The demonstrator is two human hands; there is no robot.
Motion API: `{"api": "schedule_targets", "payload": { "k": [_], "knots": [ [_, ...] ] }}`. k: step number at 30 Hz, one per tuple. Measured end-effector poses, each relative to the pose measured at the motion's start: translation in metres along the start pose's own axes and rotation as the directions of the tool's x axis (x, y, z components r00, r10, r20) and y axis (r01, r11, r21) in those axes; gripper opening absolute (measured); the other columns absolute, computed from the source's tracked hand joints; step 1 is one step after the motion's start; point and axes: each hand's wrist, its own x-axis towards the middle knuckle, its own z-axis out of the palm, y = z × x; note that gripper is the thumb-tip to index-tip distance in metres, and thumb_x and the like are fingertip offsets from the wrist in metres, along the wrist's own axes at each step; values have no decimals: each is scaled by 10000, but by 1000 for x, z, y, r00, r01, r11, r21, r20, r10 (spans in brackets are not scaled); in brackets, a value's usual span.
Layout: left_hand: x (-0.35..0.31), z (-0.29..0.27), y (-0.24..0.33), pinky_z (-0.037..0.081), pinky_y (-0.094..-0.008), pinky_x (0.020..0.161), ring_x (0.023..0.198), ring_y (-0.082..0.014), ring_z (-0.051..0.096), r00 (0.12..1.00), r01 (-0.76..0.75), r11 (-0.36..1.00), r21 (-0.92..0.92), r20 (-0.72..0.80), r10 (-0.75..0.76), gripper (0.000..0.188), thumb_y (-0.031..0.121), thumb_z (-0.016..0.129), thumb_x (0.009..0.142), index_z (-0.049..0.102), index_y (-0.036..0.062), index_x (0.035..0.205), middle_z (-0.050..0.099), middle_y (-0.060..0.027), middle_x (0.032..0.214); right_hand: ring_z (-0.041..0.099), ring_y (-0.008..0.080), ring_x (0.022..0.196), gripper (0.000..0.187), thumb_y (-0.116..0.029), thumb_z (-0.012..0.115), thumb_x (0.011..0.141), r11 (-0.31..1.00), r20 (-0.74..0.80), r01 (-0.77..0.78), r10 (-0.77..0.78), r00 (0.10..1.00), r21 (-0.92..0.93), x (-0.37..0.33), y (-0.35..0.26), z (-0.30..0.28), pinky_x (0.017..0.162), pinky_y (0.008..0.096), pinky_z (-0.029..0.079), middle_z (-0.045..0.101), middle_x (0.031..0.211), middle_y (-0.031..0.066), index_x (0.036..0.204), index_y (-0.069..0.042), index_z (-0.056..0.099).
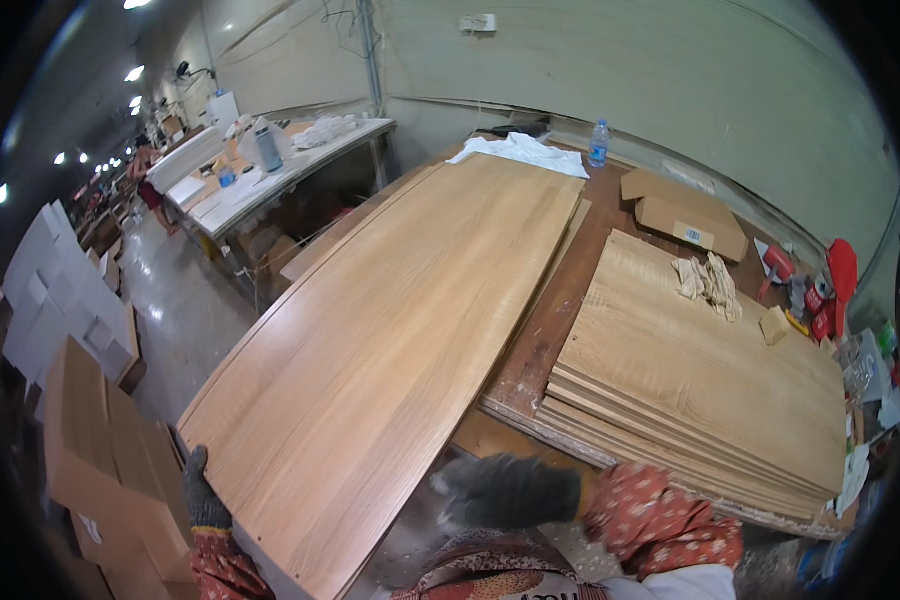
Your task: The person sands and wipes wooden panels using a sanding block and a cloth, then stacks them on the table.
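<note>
A long wood-grain panel (370, 340) lies lengthwise in front of me, its near end jutting past the table edge. My left hand (206, 492), in a dark grey knit glove, grips the panel's near left edge; the thumb shows along the edge and the other fingers are hidden. Beside the panel's near right side, apart from it, my right hand (510, 491) is in a matching glove and blurred by motion. To the right lies a stack of shorter wood-grain panels (690, 350), with a crumpled pale glove (708, 286) on top.
The brown table (540, 345) also bears a white cloth (520, 150), a water bottle (598, 144) and an open cardboard box (685, 212). Cardboard cartons (120, 450) stand at the near left. Further back, a cluttered white workbench (260, 185) borders an aisle with a person (150, 180).
</note>
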Motion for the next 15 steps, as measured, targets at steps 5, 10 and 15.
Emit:
{"api": "schedule_targets", "payload": {
  "k": [5,10,15],
  "knots": [
    [-9,-30,27,479,-433,883,1022,-317,565,995,33,998,62,-95,-27,562,331,595,826,437,-8,1246,552,-196,1143,620,240,731,238,-267,622,818,904,-317,-307,398,861,298,-15,30,-102,680,334,500,618,835,104,905,-47,596],
    [-6,-25,43,484,-420,888,1032,-300,564,988,48,992,115,-152,-30,555,357,579,855,442,-3,1255,551,-176,1169,615,344,862,431,-391,621,788,719,-615,-637,376,693,-278,4,130,-201,761,416,476,650,907,154,1045,-50,566],
    [-6,-16,51,504,-375,853,1003,-248,583,979,46,956,289,-203,14,520,410,528,881,498,19,1223,579,-144,1135,557,340,1056,570,-463,583,798,608,-642,-747,466,609,-268,47,246,-276,912,404,430,593,1129,180,1178,-45,506]
  ]
}}
